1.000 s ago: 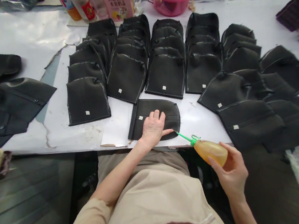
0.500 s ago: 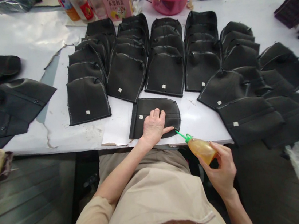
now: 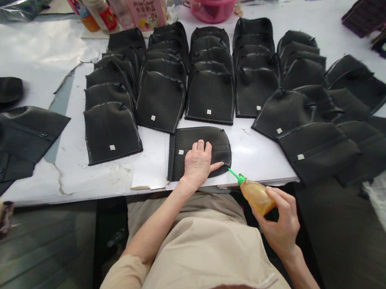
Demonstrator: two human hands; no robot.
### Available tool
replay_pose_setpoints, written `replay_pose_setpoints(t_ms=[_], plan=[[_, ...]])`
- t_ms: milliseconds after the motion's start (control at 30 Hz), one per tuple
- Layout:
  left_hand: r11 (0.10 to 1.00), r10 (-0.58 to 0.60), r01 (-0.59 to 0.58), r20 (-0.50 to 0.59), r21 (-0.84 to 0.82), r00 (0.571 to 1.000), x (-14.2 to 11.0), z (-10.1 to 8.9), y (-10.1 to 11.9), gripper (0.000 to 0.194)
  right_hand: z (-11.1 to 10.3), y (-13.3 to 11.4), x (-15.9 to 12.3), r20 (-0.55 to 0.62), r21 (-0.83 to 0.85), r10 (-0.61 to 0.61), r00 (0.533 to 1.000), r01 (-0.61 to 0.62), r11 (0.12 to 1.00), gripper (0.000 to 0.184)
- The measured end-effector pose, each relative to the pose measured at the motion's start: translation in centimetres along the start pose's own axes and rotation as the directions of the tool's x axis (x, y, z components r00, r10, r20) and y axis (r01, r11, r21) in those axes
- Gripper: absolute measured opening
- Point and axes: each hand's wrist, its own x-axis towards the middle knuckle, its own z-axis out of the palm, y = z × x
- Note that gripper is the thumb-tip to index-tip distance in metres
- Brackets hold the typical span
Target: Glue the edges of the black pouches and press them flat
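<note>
Head view: the black piece [image 3: 209,136] lay flat by the near edge of the white table [image 3: 263,154], right in front of you, its rounded end to the right and a white sticker [image 3: 181,152] toward its left end. Your left hand [image 3: 197,164] rested palm down on it, fingers slightly bent and clasping nothing, thumb stretched right. Your right hand [image 3: 280,211] was curled around the yellow bottle [image 3: 257,197], whose green nozzle [image 3: 233,173] pointed at the piece's near right edge, just beyond your thumb; whether the tip touched could not be told. Over the last second the bottle's body had swung left while the tip kept to nearly the same spot, which suggested that the work centred on that bit of edge. Beyond lay overlapping rows of black pieces [image 3: 209,92], with a loose pile [image 3: 318,151] to the right and a pink basin [image 3: 218,11] at the far side.
</note>
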Motion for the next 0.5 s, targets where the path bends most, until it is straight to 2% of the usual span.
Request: replay_pose_setpoints(t_ms=[200, 500], plan=[[1.0, 0.005, -0.005, 0.005, 0.015, 1.0, 0.01, -0.05, -0.03, 0.069, 0.72, -0.14, -0.02, -0.019, 0.009, 0.002, 1.0, -0.002, 1.0, 0.061], [1.0, -0.015, 0.015, 0.009, -0.014, 1.0, 0.01, -0.1, 0.03, 0.068, 0.15, -0.32, -0.28, -0.028, -0.014, 0.025, 0.999, -0.026, 1.0, 0.059]])
